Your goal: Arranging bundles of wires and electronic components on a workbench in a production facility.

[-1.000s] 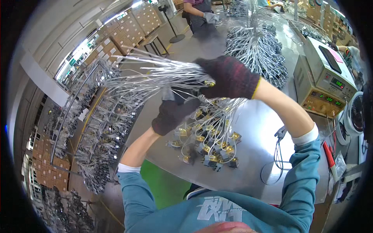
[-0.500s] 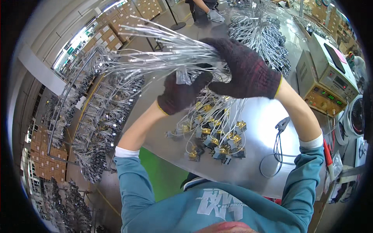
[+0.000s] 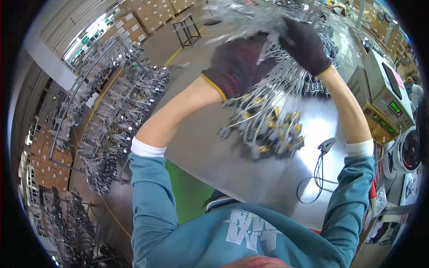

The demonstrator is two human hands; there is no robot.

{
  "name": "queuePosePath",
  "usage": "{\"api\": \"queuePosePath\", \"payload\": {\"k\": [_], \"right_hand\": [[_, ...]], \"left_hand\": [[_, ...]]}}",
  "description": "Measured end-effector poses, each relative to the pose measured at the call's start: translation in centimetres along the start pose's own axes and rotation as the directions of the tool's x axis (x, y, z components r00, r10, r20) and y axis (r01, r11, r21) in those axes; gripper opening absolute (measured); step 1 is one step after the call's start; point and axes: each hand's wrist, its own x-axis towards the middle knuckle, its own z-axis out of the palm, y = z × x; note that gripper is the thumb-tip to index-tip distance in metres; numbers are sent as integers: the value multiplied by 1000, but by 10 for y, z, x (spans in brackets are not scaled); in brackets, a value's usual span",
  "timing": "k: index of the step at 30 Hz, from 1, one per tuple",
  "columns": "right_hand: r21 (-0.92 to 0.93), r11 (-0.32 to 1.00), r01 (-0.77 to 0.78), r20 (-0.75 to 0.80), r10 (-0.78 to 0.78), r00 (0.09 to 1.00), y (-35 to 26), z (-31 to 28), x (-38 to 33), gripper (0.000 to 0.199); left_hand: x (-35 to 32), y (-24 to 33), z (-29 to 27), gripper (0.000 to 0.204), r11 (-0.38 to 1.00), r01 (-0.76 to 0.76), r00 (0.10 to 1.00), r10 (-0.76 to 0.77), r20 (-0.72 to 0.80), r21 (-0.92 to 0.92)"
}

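Observation:
My left hand (image 3: 237, 64), in a dark maroon knit glove with a yellow cuff, is closed round the middle of a bundle of thin white wires (image 3: 279, 73). Higher up and to the right, my right hand (image 3: 307, 47), gloved alike, is closed on the same bundle near its loose ends. These silvery wire ends (image 3: 250, 18) fan out at the top, smeared by motion. From the lower end hang several small grey and black parts with gold-coloured pieces (image 3: 268, 129), over the metal table (image 3: 201, 143). The gloves hide part of the bundle.
More wire bundles (image 3: 324, 49) lie on the far table. At the right stand stacked test instruments (image 3: 389, 100) with green displays and a fan (image 3: 407, 149). A black clip lead (image 3: 327, 144) lies on the table. Wire-hung racks (image 3: 111, 129) and cartons (image 3: 49, 165) line the left.
Both hands have carried the bundle away from me and to the right. Its loose ends swung from the left to the top; the hanging parts moved farther off. The other person's gloved hand is out of view.

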Motion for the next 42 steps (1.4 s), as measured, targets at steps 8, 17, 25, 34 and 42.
{"api": "queuePosePath", "payload": {"k": [8,17,25,34,42], "right_hand": [[-346,832,-433,-60,441,896,64,-3,-47,99],[-145,984,-105,632,174,755,-143,-23,-157,64],[-209,975,-78,629,195,752,-57,15,-183,48],[-426,903,-63,558,316,767,-98,-7,-183,55],[227,961,-159,726,-58,685,-211,-16,-191,58]], "left_hand": [[-85,-29,56,86,999,48,842,-53,537,25],[-112,13,216,101,925,4,841,203,502,-381],[-103,29,333,101,958,270,825,-280,491,92],[-106,14,195,59,935,250,758,-26,652,-253],[-222,-40,90,58,965,-171,816,251,520,-197]]}}
